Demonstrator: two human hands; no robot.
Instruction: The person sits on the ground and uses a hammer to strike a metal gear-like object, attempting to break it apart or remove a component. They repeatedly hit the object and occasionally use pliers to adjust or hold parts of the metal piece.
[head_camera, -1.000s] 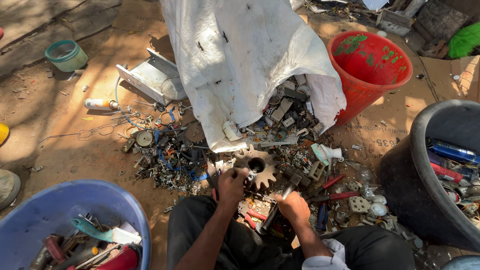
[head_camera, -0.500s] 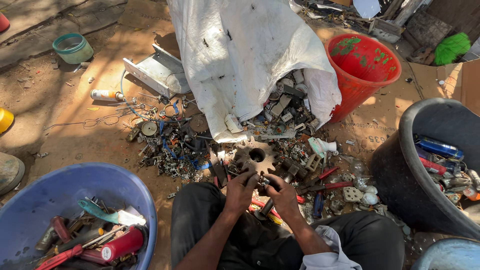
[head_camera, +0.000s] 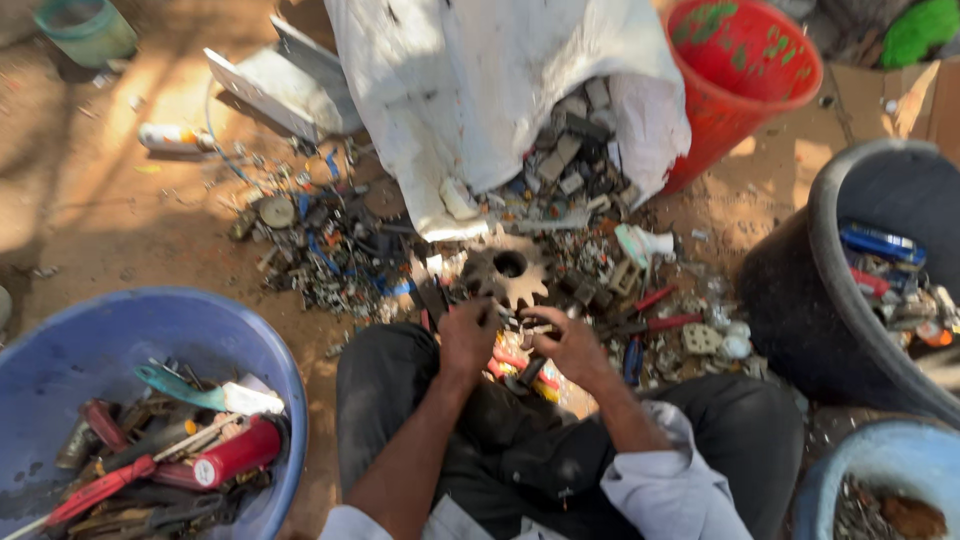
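We are curling our left hand (head_camera: 468, 338) and right hand (head_camera: 570, 345) around small scrap just below the rusty gear (head_camera: 508, 272), seemingly heavy, stiff, toothed, best gripped by its rim.

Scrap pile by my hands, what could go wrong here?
Both bare hands, left hand and right hand, work at the toothed gear amid the sharp scrap pile: cuts or pinched fingers seem likely. The slumped white sack could spill more metal pieces onto them.
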